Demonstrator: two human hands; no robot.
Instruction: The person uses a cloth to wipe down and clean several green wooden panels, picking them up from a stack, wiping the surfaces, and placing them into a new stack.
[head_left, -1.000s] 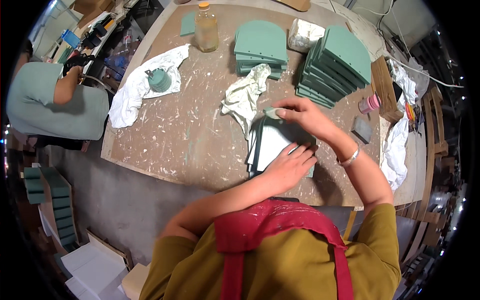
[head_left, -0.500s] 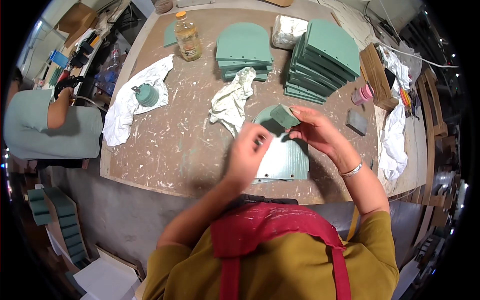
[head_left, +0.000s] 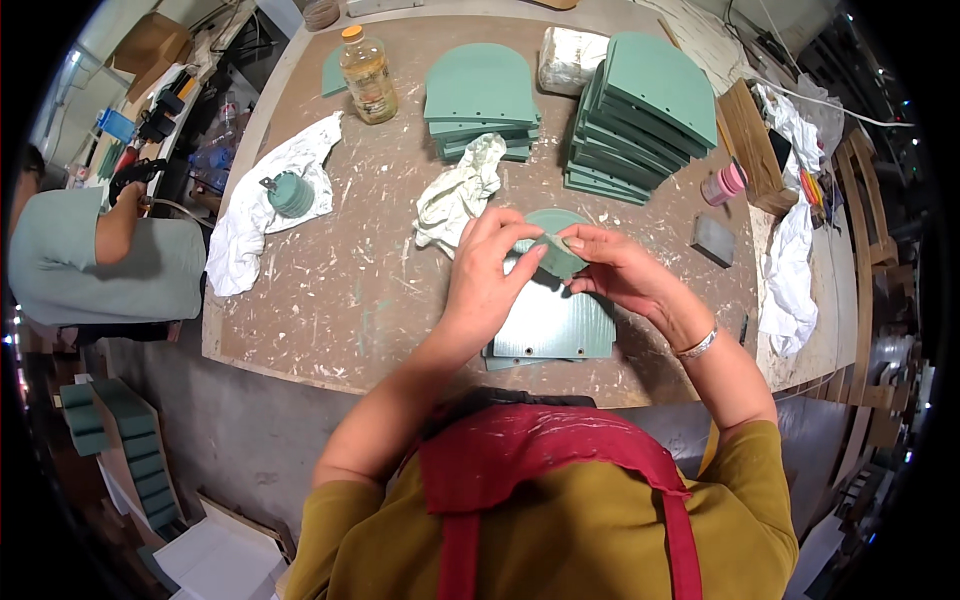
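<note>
In the head view, the person's two bare hands meet above the near pile of pale green, round-topped flat plates [head_left: 555, 325], at the near side of the brown, paint-marked table [head_left: 400, 290]. The right hand [head_left: 620, 270] holds, narrowly between thumb and fingers, a small dull green block [head_left: 562, 260], which is tilted over the far part of this pile. The left hand [head_left: 482, 275] has thumb and forefinger close together at the block's left edge; whether they grip it, one cannot tell.

As for the progress, the work seems to be in the middle. The top plate of the near pile lies shiny and partly uncovered under the block. Farther away stand a lower stack of matt green round-topped plates [head_left: 478, 85] and, to its right, a taller leaning stack of the same plates [head_left: 655, 85]. Which of these stacks are finished and which are left, the picture does not show.

About writing, nothing can be read with certainty. The clear bottle with orange cap [head_left: 370, 85] carries some markings, too small to tell. On the visible plates no label is seen, only small dark holes along their straight edges.
</note>
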